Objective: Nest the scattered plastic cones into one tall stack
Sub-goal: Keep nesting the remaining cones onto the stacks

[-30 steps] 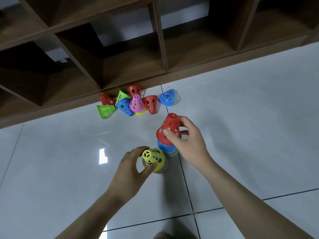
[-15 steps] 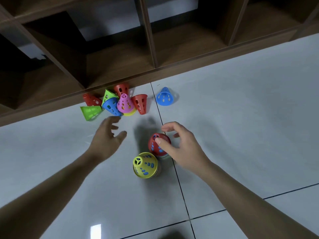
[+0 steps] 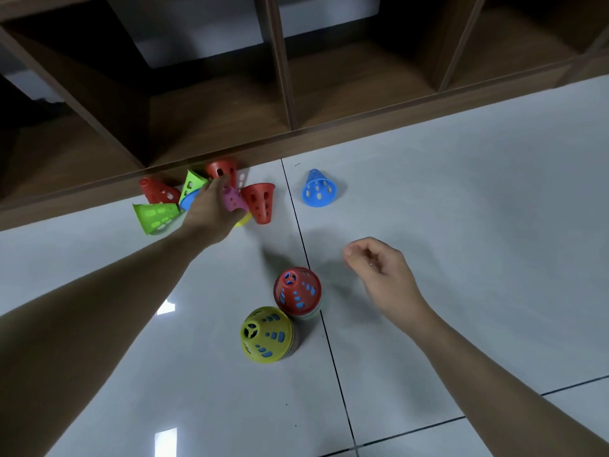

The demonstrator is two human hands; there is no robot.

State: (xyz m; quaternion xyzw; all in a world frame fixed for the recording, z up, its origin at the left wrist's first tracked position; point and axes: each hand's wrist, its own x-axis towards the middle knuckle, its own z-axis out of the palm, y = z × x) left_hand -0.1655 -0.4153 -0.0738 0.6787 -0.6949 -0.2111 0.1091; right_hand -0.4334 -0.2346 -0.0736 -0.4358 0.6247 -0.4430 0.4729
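Head view: the left hand closes on the pink cone in the cluster by the shelf, while the right hand hovers empty, loosely curled. Two stacks, red-topped and yellow-topped, stand nearby; lifting straight up should avoid scattering neighbouring cones.

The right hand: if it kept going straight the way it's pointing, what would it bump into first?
Probably the lone blue cone. The right hand points up-left toward it across bare floor, though depth makes the exact line uncertain.

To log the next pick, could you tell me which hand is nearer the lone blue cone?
Right. The right hand hovers just below-right of the lone blue cone; the left hand is across the tile seam, on the cluster.
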